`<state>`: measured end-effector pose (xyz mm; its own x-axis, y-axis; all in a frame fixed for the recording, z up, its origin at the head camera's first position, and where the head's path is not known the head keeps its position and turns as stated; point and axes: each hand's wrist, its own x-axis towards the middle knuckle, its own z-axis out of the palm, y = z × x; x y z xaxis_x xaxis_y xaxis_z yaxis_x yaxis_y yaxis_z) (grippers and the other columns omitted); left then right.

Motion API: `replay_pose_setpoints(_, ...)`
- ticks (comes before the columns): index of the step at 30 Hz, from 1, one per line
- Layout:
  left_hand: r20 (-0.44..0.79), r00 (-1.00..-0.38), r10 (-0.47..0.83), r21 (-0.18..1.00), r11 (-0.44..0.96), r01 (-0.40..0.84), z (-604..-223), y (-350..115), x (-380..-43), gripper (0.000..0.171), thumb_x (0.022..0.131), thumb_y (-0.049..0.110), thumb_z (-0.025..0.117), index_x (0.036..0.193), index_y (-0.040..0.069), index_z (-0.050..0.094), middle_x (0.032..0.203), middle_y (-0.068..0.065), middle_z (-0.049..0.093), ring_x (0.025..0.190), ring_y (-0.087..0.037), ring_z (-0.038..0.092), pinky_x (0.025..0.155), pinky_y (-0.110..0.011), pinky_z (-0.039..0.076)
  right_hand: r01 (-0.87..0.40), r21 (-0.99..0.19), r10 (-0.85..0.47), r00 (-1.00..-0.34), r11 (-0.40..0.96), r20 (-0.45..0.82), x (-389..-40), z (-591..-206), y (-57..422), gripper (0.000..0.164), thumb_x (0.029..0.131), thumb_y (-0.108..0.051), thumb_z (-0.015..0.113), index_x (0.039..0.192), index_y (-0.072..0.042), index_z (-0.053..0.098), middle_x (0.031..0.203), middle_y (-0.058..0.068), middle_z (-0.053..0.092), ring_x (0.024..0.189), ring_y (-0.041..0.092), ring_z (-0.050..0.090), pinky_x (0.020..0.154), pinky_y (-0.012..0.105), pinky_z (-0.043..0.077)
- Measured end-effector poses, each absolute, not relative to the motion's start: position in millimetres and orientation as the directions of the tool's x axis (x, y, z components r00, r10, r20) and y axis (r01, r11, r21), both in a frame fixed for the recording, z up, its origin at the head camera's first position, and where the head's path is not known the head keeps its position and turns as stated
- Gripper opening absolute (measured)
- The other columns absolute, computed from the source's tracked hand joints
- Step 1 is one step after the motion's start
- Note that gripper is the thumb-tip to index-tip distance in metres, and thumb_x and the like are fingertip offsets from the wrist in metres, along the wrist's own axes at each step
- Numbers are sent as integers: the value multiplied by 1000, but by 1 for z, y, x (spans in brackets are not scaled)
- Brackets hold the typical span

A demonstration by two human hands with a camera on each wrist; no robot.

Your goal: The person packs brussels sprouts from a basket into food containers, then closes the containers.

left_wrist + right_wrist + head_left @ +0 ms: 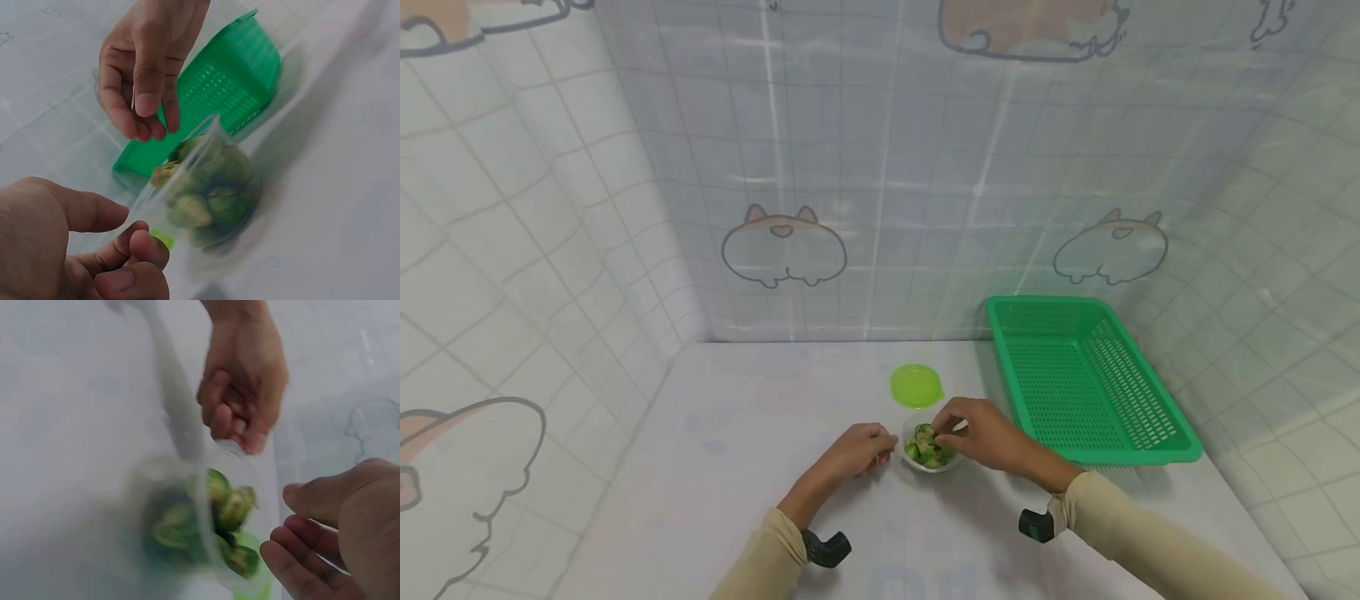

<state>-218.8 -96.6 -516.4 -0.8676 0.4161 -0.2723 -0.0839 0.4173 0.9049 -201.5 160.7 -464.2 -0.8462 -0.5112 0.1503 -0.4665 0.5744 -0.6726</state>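
Note:
A small clear plastic tub point(928, 468) of green pieces point(927, 448) that look like Brussels sprouts stands on the white table. At its left rim is my left hand point(855, 450), fingers curled and the thumb and index finger meeting at the edge. Over the tub's right side hovers my right hand point(983, 433). Its thumb and fingers stand apart in the right wrist view, with nothing between them, close to the sprouts point(234, 509). Behind the tub lies a round bright green lid point(916, 386).
A large green plastic basket point(1078, 454) with slotted walls stands at the right, close beyond my right forearm. Printed sheeting point(880, 192) hangs behind the table and along both sides. Each wrist wears a dark device point(826, 550).

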Motion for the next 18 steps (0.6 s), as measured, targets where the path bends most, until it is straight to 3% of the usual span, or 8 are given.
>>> replay_pose_setpoints(3,-266,-874,406,910,406,-88,-511,-100,-228,32,101,31,56,89,2,63,69,-1,56,53,-13,40,49,-27,34,-439,-676,-456,-874,592,168,-213,-458,166,11,91,-9,75,101,-11,73,97,1,72,87,13,69,74,27,56)
replay_pose_setpoints(6,-263,-887,380,902,424,-85,-504,-102,-241,31,102,29,55,92,1,63,72,-1,57,53,-13,40,50,-27,34,-337,-724,-382,-918,602,109,-229,-453,171,6,94,-11,71,99,-11,73,95,5,73,84,15,70,73,31,57)
replay_pose_setpoints(11,-272,-909,316,850,521,-73,-494,-102,-267,31,102,31,53,96,3,64,76,-1,59,59,-15,45,54,-29,37,-119,-791,-269,-961,600,-60,-259,-447,172,14,99,-12,64,105,-1,71,96,14,72,86,25,72,79,40,58)
replay_pose_setpoints(18,-252,-937,242,785,618,-52,-494,-96,-307,31,100,33,51,96,5,65,85,-5,63,73,-18,56,62,-31,45,19,-747,-153,-975,665,-160,-292,-449,170,20,98,-8,59,107,5,71,96,17,72,85,24,73,79,40,59)
